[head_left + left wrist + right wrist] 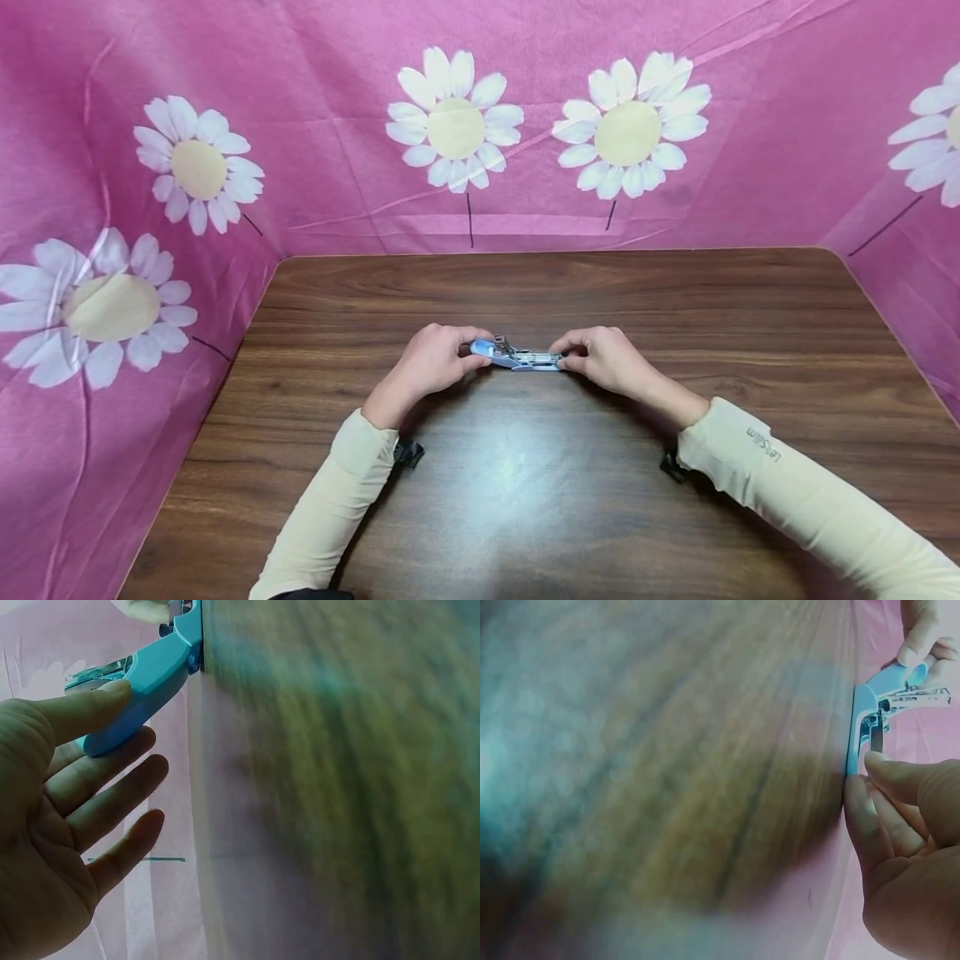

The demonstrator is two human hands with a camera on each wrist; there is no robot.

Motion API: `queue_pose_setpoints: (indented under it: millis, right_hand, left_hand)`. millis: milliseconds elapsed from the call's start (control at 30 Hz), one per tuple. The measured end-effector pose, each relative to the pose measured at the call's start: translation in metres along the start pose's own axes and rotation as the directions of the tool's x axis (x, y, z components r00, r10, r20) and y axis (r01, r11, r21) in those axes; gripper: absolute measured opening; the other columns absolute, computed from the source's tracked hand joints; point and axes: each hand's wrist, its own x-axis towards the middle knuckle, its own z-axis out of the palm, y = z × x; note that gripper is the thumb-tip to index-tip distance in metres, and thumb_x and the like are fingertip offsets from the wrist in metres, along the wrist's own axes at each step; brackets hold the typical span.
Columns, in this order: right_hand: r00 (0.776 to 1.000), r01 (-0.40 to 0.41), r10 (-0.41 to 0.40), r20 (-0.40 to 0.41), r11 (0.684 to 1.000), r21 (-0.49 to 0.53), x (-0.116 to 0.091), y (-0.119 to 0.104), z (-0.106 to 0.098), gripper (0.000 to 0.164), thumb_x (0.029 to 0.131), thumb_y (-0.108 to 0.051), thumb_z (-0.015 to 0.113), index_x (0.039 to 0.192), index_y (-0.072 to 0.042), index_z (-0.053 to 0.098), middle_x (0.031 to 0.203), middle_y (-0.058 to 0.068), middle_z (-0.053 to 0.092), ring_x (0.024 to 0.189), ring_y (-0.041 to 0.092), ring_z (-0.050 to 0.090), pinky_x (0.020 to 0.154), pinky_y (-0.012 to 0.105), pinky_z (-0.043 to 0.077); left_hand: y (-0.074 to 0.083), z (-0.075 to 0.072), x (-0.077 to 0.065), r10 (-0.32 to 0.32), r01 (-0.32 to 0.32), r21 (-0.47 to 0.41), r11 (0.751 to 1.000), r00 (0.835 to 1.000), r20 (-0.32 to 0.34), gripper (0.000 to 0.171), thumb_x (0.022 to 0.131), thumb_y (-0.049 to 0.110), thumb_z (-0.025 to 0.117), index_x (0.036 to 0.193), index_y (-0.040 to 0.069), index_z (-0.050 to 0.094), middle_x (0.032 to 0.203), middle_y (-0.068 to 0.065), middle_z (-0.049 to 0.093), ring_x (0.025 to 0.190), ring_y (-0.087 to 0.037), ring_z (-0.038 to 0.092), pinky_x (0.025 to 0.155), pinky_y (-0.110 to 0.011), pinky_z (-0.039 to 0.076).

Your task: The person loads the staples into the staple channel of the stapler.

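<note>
A light-blue stapler [504, 361] lies opened up at mid-table, its metal inner parts exposed. My left hand [430, 360] pinches the rounded blue cover at the left end between thumb and fingers. In the left wrist view, the thumb lies along the blue cover [155, 675], with the lower fingers spread beneath. At the stapler's other end, my right hand [611, 360] pinches the tip between thumb and forefinger. The right wrist view shows the raised cover [866, 699] angled up from the base, with a metal strip sticking out from the hinge area.
The wood-grain table [510, 500] has a glossy light reflection in front of the hands. A pink cloth with white daisies [337, 167] hangs behind the table and along its sides. Black straps [408, 452] sit at both wrists.
</note>
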Motion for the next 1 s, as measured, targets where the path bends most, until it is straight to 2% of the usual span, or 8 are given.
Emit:
queue_pose_setpoints:
  millis: [200, 367, 500, 600, 667, 767, 900, 1000]
  right_hand:
    - [1.000, -0.004, 0.004, -0.007, 1.000, -0.014, 0.001, -0.001, -0.002, 0.014, 0.087, -0.013, 0.078, 0.100, -0.018, 0.080, 0.076, -0.009, 0.072, 0.070, 0.007, 0.057, 0.069, 0.027, 0.046]
    - [1.000, -0.014, 0.014, -0.006, 1.000, -0.014, 0.002, 0.000, -0.004, 0.014, 0.087, -0.013, 0.078, 0.099, -0.019, 0.080, 0.075, -0.008, 0.071, 0.070, 0.007, 0.057, 0.069, 0.028, 0.045]
    - [1.000, -0.004, 0.004, -0.003, 1.000, -0.012, 0.003, 0.001, -0.004, 0.013, 0.087, -0.012, 0.078, 0.099, -0.018, 0.079, 0.076, -0.008, 0.071, 0.070, 0.007, 0.057, 0.069, 0.028, 0.045]
    - [1.000, 0.000, 0.000, -0.003, 1.000, -0.009, 0.004, 0.001, -0.005, 0.012, 0.087, -0.013, 0.077, 0.098, -0.019, 0.079, 0.076, -0.008, 0.069, 0.070, 0.006, 0.056, 0.068, 0.027, 0.044]
    - [1.000, 0.005, -0.005, 0.000, 1.000, -0.008, 0.004, 0.001, -0.005, 0.012, 0.088, -0.012, 0.076, 0.098, -0.018, 0.079, 0.077, -0.008, 0.069, 0.070, 0.007, 0.056, 0.068, 0.026, 0.044]
    - [1.000, 0.009, -0.009, 0.002, 1.000, -0.011, 0.004, 0.001, -0.006, 0.013, 0.088, -0.012, 0.076, 0.100, -0.016, 0.079, 0.080, -0.006, 0.070, 0.072, 0.008, 0.057, 0.069, 0.028, 0.045]
    - [1.000, 0.006, -0.006, 0.012, 1.000, -0.010, 0.005, 0.001, -0.007, 0.017, 0.087, -0.012, 0.076, 0.104, -0.013, 0.078, 0.089, -0.001, 0.075, 0.077, 0.010, 0.062, 0.074, 0.032, 0.049]
    - [1.000, -0.006, 0.006, 0.030, 1.000, 0.014, 0.006, 0.002, -0.008, 0.020, 0.087, -0.013, 0.076, 0.106, -0.011, 0.078, 0.094, 0.001, 0.077, 0.081, 0.010, 0.065, 0.077, 0.033, 0.052]
  left_hand:
    - [0.007, -0.002, 0.004, 0.050, -0.050, 0.010, 0.999, 0.998, -0.023, 0.035, 0.091, 0.033, 0.076, 0.125, 0.025, 0.073, 0.087, 0.006, 0.076, 0.058, -0.009, 0.043, 0.061, -0.029, 0.043]
    - [0.014, -0.001, 0.009, 0.066, -0.069, -0.042, 0.997, 0.996, -0.051, 0.043, 0.092, 0.030, 0.075, 0.134, 0.022, 0.068, 0.079, 0.002, 0.073, 0.053, -0.007, 0.035, 0.056, -0.026, 0.040]
    - [0.022, 0.003, 0.015, 0.084, -0.089, -0.084, 0.992, 0.995, -0.060, 0.047, 0.092, 0.031, 0.075, 0.138, 0.024, 0.065, 0.089, 0.004, 0.074, 0.051, -0.004, 0.033, 0.055, -0.023, 0.039]
    - [0.029, 0.005, 0.020, 0.089, -0.093, -0.101, 0.991, 0.995, -0.044, 0.049, 0.093, 0.032, 0.074, 0.140, 0.026, 0.062, 0.075, 0.002, 0.066, 0.049, -0.003, 0.030, 0.053, -0.023, 0.037]
    - [0.033, 0.006, 0.023, 0.087, -0.089, -0.106, 0.990, 0.996, -0.031, 0.049, 0.094, 0.032, 0.073, 0.141, 0.027, 0.062, 0.066, 0.002, 0.056, 0.049, -0.003, 0.028, 0.051, -0.023, 0.035]
    - [0.038, 0.008, 0.029, 0.078, -0.078, -0.128, 0.989, 0.997, -0.008, 0.048, 0.095, 0.031, 0.073, 0.141, 0.025, 0.062, 0.064, 0.001, 0.050, 0.050, -0.004, 0.029, 0.051, -0.022, 0.033]
    - [0.044, 0.014, 0.035, 0.043, -0.040, -0.144, 0.989, 0.999, 0.022, 0.047, 0.095, 0.035, 0.072, 0.140, 0.025, 0.063, 0.077, 0.000, 0.062, 0.056, -0.008, 0.036, 0.055, -0.022, 0.036]
    - [0.047, 0.020, 0.038, 0.001, 0.004, -0.121, 0.993, 0.999, 0.042, 0.047, 0.093, 0.041, 0.072, 0.137, 0.025, 0.065, 0.094, -0.001, 0.072, 0.064, -0.010, 0.046, 0.060, -0.022, 0.041]
